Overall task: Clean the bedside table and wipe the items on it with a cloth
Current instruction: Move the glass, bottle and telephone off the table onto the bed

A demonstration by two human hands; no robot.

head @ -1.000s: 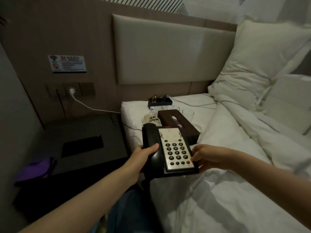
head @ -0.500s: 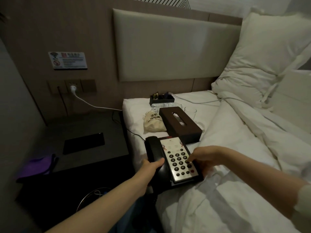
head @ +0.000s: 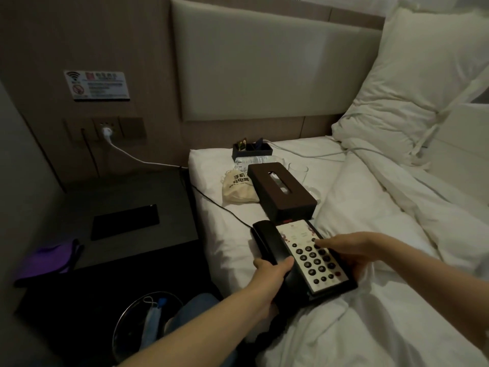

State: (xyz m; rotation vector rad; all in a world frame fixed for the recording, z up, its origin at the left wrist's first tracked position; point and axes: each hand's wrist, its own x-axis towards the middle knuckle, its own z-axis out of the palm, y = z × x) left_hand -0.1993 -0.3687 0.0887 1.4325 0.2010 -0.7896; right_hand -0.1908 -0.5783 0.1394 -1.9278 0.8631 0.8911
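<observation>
I am looking down at a black telephone (head: 304, 260) that is lying on the white bed sheet (head: 225, 242) just below the middle of the frame. My left hand (head: 272, 271) is gripping its lower left edge, with the thumb curling over the handset. My right hand (head: 346, 250) is grasping the right edge, its fingers reaching across the keypad.

Just above the phone, a brown tissue box (head: 281, 192) is sitting on the sheet, with a beige drawstring pouch (head: 238, 189) touching its left side. Behind them a water bottle (head: 246, 161), a clear glass (head: 297, 170) and a small black tray (head: 252, 151) are crowding the head of the bed.

At the left of the frame the dark bedside table (head: 127, 197) is holding a black flat slab (head: 125, 221), and a purple cloth (head: 45, 260) is resting on its near left corner. A round bin (head: 143, 324) is showing at the bottom, with a blue face mask inside.
</observation>
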